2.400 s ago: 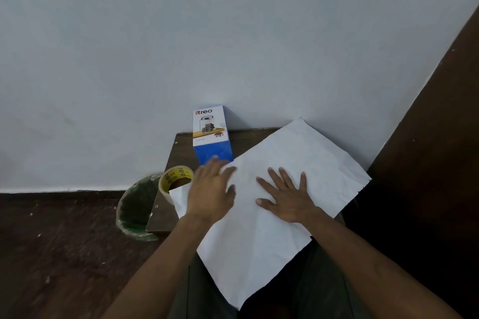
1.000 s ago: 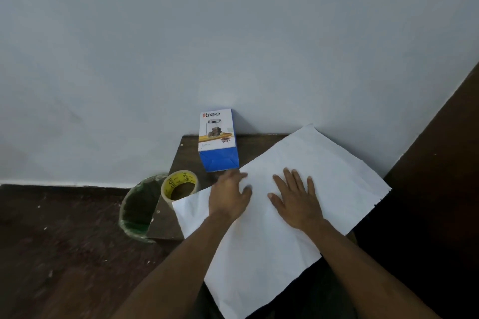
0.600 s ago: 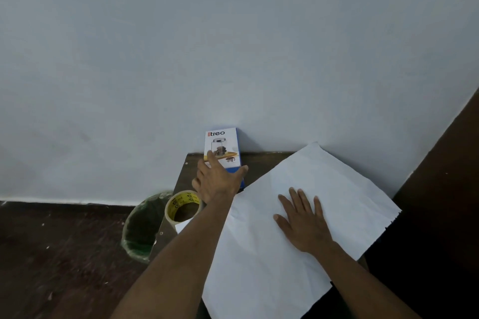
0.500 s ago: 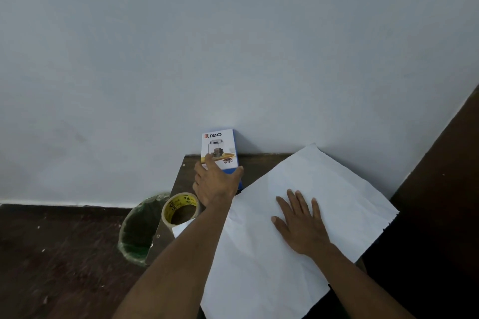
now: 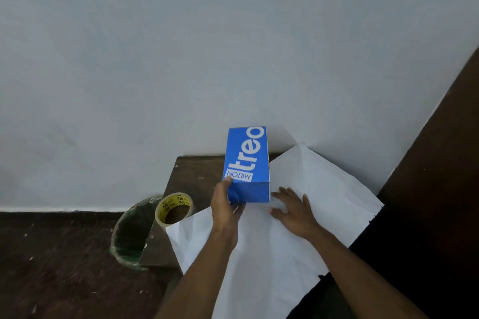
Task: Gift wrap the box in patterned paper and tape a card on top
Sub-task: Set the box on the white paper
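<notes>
Box lifted over paper, left hand gripping.
Left hand (image 5: 225, 206) grips the blue box (image 5: 247, 163) (white "treo" lettering) by its near end, above the white paper (image 5: 324, 189); right hand (image 5: 293, 211) rests flat, fingers spread, on the sheet. Tape roll (image 5: 173, 210) sits beside, on the table (image 5: 194, 176).

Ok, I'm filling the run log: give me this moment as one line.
left hand: grips blue cardboard box, lifted | right hand: flat on white paper sheet | yellow-printed tape roll: untouched | card: unseen
</notes>
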